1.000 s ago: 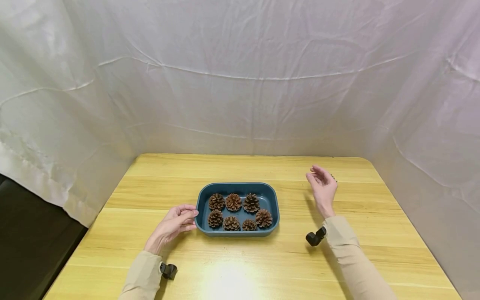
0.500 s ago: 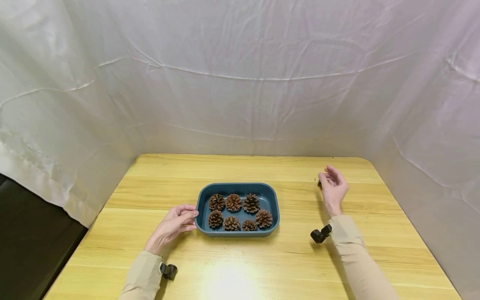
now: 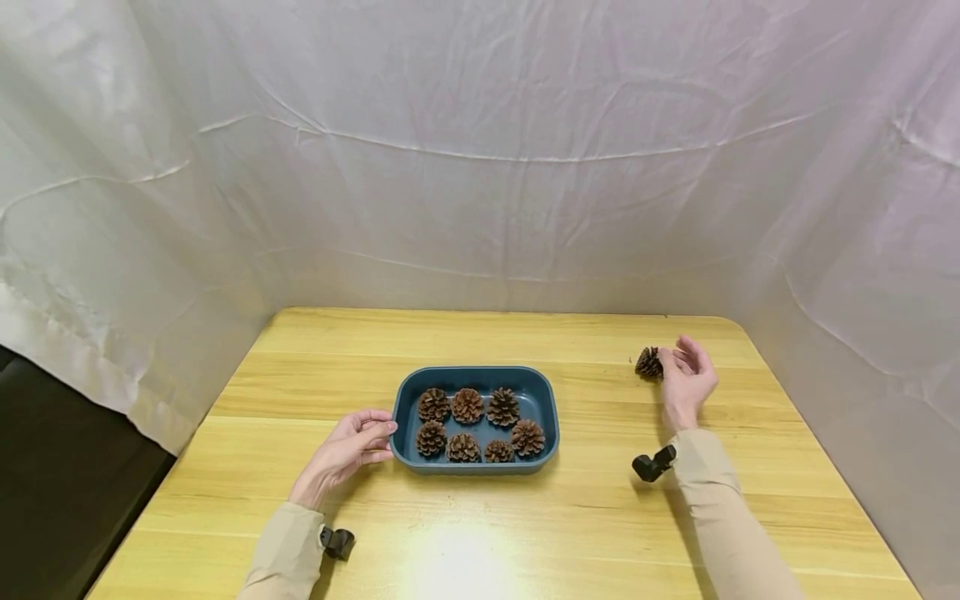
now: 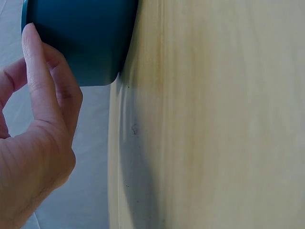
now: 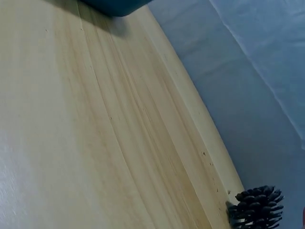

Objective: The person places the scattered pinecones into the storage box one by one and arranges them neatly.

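Observation:
In the head view, a dark blue rectangular tub (image 3: 474, 468) rests on the table with several brown pine cones (image 3: 462, 447) spread inside. My left hand (image 3: 341, 454) holds the tub's left end, thumb at the rim and fingers along the outer wall. The left wrist view shows a fingertip (image 4: 29, 31) against the blue wall. Another pine cone (image 3: 648, 363) lies on the table at the back right. My right hand (image 3: 687, 379) is just to its right, fingers bent and thumb side right at its scales. In the right wrist view this cone (image 5: 257, 207) appears low at the right.
The wooden table (image 3: 480, 517) meets a pale hanging cloth (image 3: 480, 208) at the back and sides. Dark material (image 3: 67, 475) shows beyond the left edge. Each sleeve carries a black wrist camera (image 3: 341, 543). Tiny dark bits lie near the back edge.
My right hand has moved to the right, past the single pine cone, which has come into view from behind it. My left hand and the tub have stayed in place.

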A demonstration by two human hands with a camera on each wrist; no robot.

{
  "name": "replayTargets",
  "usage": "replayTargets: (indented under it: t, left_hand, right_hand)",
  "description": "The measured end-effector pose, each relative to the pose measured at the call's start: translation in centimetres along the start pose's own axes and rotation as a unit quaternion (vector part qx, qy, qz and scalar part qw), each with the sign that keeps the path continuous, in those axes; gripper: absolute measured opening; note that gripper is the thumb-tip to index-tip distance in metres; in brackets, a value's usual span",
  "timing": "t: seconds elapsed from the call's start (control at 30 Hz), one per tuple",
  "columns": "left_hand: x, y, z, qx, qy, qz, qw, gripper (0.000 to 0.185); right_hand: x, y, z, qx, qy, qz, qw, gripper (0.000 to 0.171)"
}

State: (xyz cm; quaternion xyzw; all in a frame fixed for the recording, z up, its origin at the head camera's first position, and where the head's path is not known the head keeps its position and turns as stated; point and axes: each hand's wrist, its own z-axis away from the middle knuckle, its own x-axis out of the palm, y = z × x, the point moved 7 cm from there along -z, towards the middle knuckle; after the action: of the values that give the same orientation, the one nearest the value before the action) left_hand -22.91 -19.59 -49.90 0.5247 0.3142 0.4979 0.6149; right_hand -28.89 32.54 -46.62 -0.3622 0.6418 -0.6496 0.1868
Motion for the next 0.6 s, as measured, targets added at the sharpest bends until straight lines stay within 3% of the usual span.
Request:
replayTargets:
  t: [0.3, 0.6]
  left_hand:
    - [0.0, 0.0, 0.0, 0.003, -0.001, -0.004, 1.0000, 0.029]
    - [-0.1, -0.1, 0.0, 0.005, -0.002, -0.007, 1.0000, 0.030]
  right_hand:
    - [-0.9, 0.7, -1.1, 0.031, 0.006, 0.028, 0.999, 0.046]
    - [-1.7, 0.9, -1.9, 0.024, -0.007, 0.083, 0.996, 0.045]
